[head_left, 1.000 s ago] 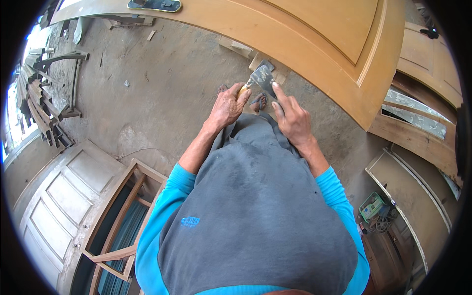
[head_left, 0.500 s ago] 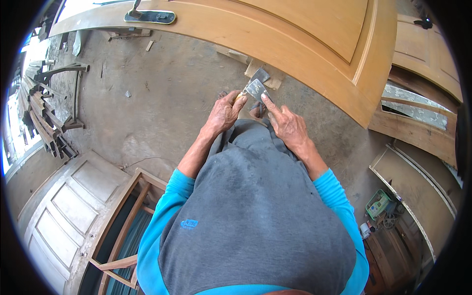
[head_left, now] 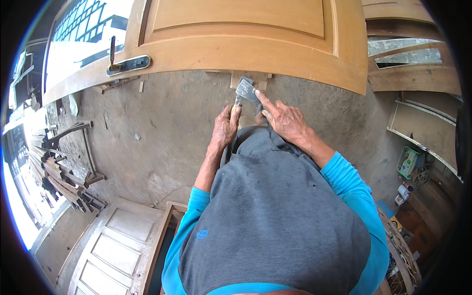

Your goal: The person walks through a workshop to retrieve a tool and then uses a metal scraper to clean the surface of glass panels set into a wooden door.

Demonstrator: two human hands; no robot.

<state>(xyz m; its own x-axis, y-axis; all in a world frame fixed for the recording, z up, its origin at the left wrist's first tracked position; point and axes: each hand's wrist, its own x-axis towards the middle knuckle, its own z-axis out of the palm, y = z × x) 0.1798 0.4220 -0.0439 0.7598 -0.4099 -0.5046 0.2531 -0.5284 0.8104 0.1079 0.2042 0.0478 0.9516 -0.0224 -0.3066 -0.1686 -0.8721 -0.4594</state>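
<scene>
My left hand (head_left: 226, 129) is closed round the handle of a putty knife, its thumb along the handle and its metal neck pointing away from me. Its dark blade (head_left: 247, 79) shows only in part, behind a second putty knife (head_left: 247, 91) with a wide grey blade. The two blades overlap. My right hand (head_left: 290, 123) is closed, with its index finger stretched along the right side of the front blade. Whatever handle that knife has is hidden under the hand.
A light-brown panelled door (head_left: 236, 54) with a lever handle (head_left: 129, 65) lies raised before me. Wooden pieces (head_left: 64, 182) are stacked at the left. A pale door (head_left: 118, 246) stands lower left; a green box-shaped tool (head_left: 409, 162) sits at the right. Concrete floor (head_left: 162, 123) spreads between.
The view has turned, so the door now lies more level across the top. Both hands still hold the putty knives, whose blades have shifted slightly against each other and overlap more.
</scene>
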